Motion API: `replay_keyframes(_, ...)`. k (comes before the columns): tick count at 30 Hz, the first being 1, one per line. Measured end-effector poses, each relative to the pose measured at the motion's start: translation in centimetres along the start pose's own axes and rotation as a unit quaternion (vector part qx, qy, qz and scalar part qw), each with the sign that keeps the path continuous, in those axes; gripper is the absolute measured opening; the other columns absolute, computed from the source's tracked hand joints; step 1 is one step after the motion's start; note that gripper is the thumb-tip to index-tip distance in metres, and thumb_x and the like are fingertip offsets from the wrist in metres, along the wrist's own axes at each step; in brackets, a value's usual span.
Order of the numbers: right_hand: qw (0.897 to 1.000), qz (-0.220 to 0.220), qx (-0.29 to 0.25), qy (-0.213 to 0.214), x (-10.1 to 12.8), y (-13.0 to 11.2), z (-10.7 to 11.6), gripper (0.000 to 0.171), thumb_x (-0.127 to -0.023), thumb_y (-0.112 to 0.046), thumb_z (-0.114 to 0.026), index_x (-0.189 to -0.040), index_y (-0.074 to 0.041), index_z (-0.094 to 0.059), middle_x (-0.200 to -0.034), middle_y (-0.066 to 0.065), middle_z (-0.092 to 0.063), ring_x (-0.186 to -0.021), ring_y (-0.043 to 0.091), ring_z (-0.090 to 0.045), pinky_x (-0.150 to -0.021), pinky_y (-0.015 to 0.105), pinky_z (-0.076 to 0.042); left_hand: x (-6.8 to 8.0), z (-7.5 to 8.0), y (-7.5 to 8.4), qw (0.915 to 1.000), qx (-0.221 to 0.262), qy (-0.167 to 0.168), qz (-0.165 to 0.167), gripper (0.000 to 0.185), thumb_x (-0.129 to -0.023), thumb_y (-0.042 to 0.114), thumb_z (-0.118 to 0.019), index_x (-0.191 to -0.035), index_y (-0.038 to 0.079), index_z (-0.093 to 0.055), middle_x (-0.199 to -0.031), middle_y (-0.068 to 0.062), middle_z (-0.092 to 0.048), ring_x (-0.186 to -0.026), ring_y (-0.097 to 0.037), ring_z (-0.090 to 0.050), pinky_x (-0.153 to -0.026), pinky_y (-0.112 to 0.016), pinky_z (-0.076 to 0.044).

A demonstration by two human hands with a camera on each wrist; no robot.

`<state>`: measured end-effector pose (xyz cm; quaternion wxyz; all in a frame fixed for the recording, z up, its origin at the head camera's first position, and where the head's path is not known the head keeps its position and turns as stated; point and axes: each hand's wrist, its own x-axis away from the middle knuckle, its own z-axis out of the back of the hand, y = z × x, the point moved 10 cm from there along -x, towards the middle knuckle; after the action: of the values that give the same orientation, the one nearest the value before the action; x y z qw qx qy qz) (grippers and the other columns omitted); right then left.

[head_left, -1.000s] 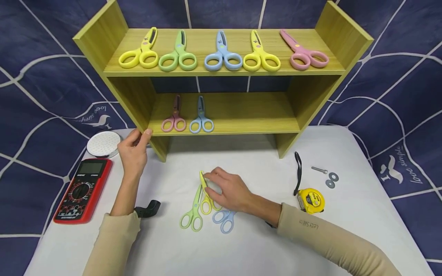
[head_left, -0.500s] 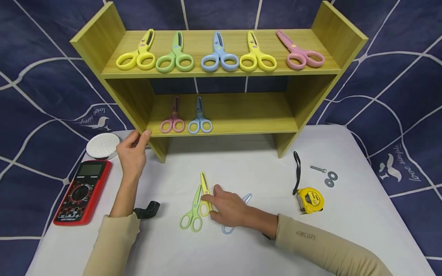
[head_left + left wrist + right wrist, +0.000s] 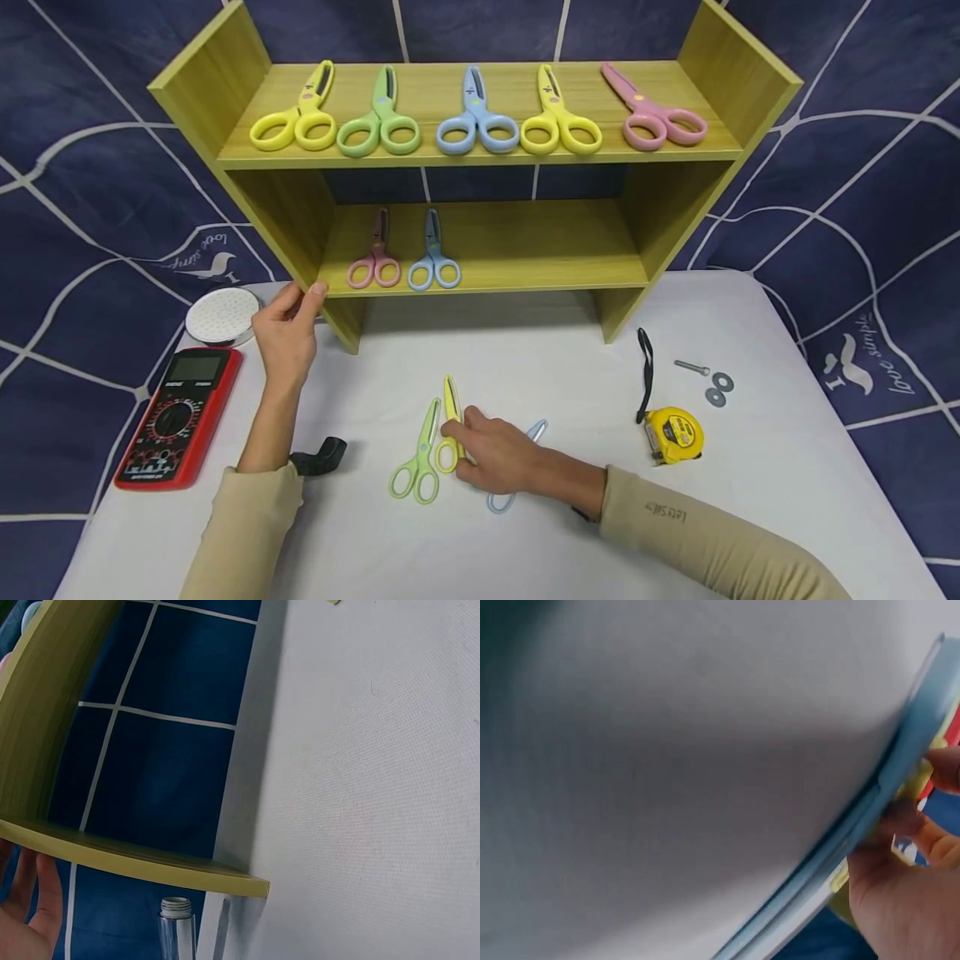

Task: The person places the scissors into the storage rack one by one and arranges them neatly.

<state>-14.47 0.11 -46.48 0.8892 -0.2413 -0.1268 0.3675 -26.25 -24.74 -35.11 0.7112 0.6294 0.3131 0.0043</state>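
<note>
My right hand pinches the yellow scissors by the handle, low over the white table. Its blade points away from me. Just left of them lie green scissors. Blue scissors lie under my right hand, partly covered; in the right wrist view, blue scissors pass close in front of the fingers. My left hand grips the left side panel of the wooden shelf, thumb at the front edge. In the left wrist view, its fingers touch that panel's outer face.
Several scissors lie on the top board, including pink ones. Pink scissors and blue scissors lie below. A multimeter, shower head and black pipe-like piece are left; a tape measure, bolt and washers right.
My right hand has drawn back from the yellow blades to their handle. The yellow scissors have shifted slightly right, apart from the green ones. The blue scissors have turned. My left hand stays at the shelf.
</note>
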Motion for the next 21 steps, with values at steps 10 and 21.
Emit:
replay_keyframes(10, 0.994, 0.059, -0.06, 0.073, 0.7, -0.9, 3.0, 0.041, -0.085, -0.004, -0.058, -0.126, -0.011, -0.061, -0.093, 0.003, -0.048, -0.057, 0.004, -0.041, -0.051, 0.013, -0.039, -0.2, 0.1, -0.8, 1.0, 0.0, 0.001, 0.001, 0.023, -0.092, 0.005, -0.067, -0.109, -0.01, -0.071, -0.087, 0.01, -0.067, -0.073, -0.006, -0.055, -0.066, -0.018, -0.046)
replay_keyframes(21, 0.929, 0.156, -0.003, 0.336, 3.7, -3.9, 11.9, 0.045, -0.08, -0.002, -0.059, -0.124, -0.005, -0.063, -0.095, 0.007, -0.046, -0.053, 0.004, -0.038, -0.048, 0.009, -0.035, -0.1, 0.1, -0.5, 0.9999, 0.01, -0.002, -0.002, 0.022, -0.091, 0.004, -0.068, -0.108, -0.008, -0.072, -0.088, 0.009, -0.068, -0.073, -0.008, -0.055, -0.067, -0.019, -0.046)
